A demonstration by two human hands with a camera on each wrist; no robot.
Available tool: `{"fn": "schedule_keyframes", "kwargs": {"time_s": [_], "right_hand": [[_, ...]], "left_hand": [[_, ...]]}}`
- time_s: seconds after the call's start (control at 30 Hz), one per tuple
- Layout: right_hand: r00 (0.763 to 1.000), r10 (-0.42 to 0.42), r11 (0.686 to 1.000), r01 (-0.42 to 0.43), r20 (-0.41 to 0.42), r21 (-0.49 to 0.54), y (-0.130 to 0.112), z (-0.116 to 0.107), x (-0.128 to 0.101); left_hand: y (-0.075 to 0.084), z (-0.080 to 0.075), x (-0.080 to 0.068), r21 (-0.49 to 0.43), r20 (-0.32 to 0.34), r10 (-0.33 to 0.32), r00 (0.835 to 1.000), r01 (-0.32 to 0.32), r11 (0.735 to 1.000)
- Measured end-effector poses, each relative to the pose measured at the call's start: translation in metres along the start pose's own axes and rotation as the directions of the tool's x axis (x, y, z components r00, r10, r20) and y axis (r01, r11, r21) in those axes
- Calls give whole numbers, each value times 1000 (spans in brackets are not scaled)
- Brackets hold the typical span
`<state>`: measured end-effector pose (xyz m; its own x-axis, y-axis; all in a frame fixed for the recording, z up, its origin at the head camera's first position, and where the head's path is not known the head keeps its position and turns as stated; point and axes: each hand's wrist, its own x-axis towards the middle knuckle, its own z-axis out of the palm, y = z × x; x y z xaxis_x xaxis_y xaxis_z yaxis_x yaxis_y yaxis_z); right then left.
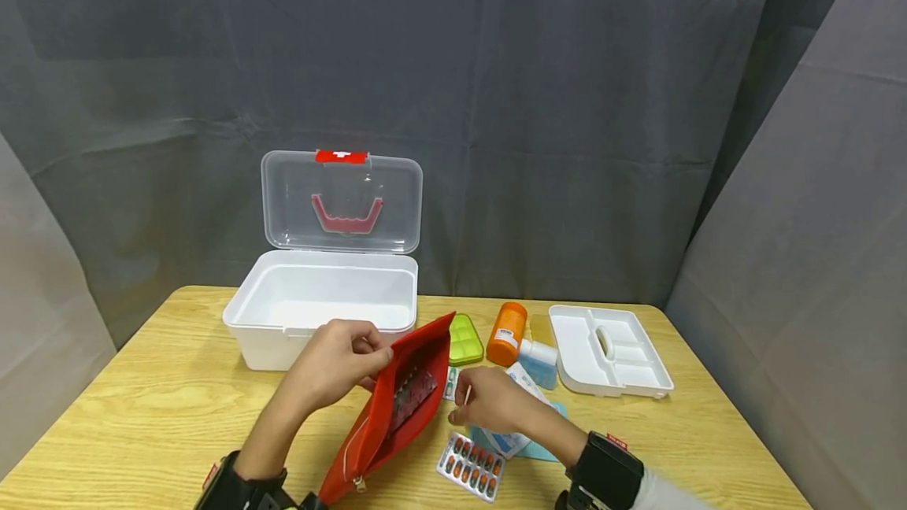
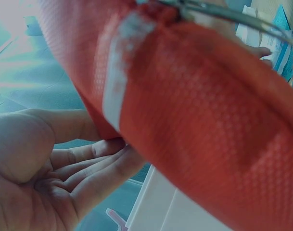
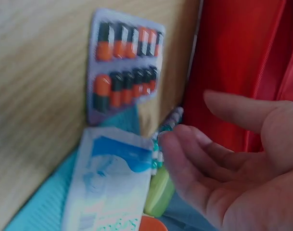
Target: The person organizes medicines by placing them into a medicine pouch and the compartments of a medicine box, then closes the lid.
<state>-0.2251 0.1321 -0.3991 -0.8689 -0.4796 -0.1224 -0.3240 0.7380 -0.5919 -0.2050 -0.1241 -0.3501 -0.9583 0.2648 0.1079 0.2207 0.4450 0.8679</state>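
Wooden table (image 1: 163,415), bearing all items below. White box (image 1: 265,349), at the far left side, its clear lid (image 1: 342,183) raised, with red latch and handle. Red zipped pouch (image 1: 361,435), held tilted in front of the box, mouth gaping; left hand (image 1: 333,364) pinches its edge between thumb and fingers. White tray (image 1: 577,337), compartmented, at right. Right hand (image 1: 489,400), beside the pouch mouth, fingers loosely bent, thumb apart from the fingertips, nothing seen in its grasp. Light-blue sheet (image 1: 538,452), partly under a white-and-blue packet (image 3: 110,178). Orange bottle (image 1: 507,333), lying near a white-capped bottle (image 1: 539,364). Green pill case (image 1: 464,339), behind the pouch. Capsule strip, orange and dark (image 1: 471,467), flat on the table near the packet. Dark blister strip (image 1: 413,400), inside the pouch. Smallest showing: green-and-white strip (image 1: 450,384), beside the right fingertips. Risks, as judged: the single-handed pinch could let the pouch sag and its mouth close, or a steeper tilt could slide the inner strip out; the right hand might nudge the crowded packet. Obscured: pouch bottom, most of the green-and-white strip, the sheet beneath the packet; a yellow item (image 1: 542,330) behind the bottles is unidentifiable; packet print is blurred.
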Motion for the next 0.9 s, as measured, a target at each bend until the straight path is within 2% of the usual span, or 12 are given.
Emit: {"fn": "schedule_keyframes", "kwargs": {"time_s": [0.17,0.4,0.53,0.9], "right_hand": [[995,42,998,-38,88,-46,0,10,-7],[996,18,990,-6,83,-144,1,21,-12],[995,37,983,-20,93,-181,-1,23,-12],[991,77,973,-51,106,-226,-4,24,-11]], "left_hand": [[1,0,0,1,2,-6,1000,6,1000],[1,0,-1,8,-2,-9,1000,9,1000],[2,0,-1,12,-2,-11,1000,11,1000],[2,-1,-1,-1,-2,-7,1000,7,1000]]}}
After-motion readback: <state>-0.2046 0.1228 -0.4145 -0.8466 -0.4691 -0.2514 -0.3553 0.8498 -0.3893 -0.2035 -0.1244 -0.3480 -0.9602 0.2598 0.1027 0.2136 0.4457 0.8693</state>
